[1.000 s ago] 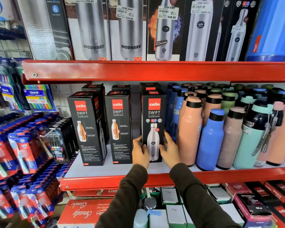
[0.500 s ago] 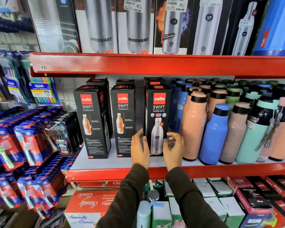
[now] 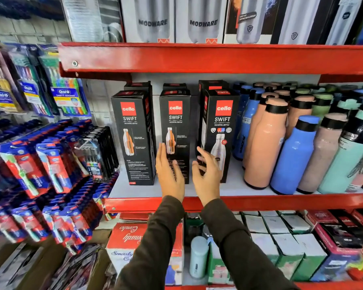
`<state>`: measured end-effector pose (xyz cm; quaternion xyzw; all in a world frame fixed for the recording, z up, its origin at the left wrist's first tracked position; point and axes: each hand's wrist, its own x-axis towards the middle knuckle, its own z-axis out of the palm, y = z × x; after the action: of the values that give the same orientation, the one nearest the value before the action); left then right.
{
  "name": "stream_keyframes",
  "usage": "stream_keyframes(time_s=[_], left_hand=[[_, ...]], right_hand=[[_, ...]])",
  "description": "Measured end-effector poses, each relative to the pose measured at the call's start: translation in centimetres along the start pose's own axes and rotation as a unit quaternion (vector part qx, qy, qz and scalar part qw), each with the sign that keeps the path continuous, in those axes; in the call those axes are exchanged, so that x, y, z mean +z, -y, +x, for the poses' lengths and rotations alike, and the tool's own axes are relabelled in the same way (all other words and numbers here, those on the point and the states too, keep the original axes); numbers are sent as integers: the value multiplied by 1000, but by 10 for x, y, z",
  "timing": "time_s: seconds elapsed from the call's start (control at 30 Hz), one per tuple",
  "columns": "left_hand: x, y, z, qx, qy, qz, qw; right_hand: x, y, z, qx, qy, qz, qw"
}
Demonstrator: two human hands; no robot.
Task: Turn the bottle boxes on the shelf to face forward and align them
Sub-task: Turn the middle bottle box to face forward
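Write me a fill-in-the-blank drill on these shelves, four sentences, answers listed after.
1. In the front row stand ___ black Cello Swift boxes.
2. The left hand is in front of the ___ box of that row.
3. The shelf edge is painted ___.
4. Directly right of the right box stands a ___-coloured bottle.

Missing words: three; middle; red; peach

both arms reach forward and up, in dark long sleeves, forearms angling inward so the wrists sit close together. the left hand is flat, fingers straight and extended upward. the right hand is open, fingers spread and loosely curled, slightly blurred.
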<state>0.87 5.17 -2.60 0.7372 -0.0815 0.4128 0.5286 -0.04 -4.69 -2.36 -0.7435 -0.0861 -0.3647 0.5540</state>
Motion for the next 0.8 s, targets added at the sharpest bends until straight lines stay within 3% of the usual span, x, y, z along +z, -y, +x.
stream_keyframes(time_s=[0.13,0.23,0.5,0.8], left_hand=[[-3,16,7,-91,53,-26,994],[-4,28,12,-145,81,-20,986],[-14,44,25,-185,83,-33,979],[-23,41,29,-166,88,-97,977]], right_hand=[[18,-6,7,84,73,-33,993],[28,-9,14,134,84,-54,986],[35,-10,13,169,54,-4,984],[36,-3,15,167,30,1,986]])
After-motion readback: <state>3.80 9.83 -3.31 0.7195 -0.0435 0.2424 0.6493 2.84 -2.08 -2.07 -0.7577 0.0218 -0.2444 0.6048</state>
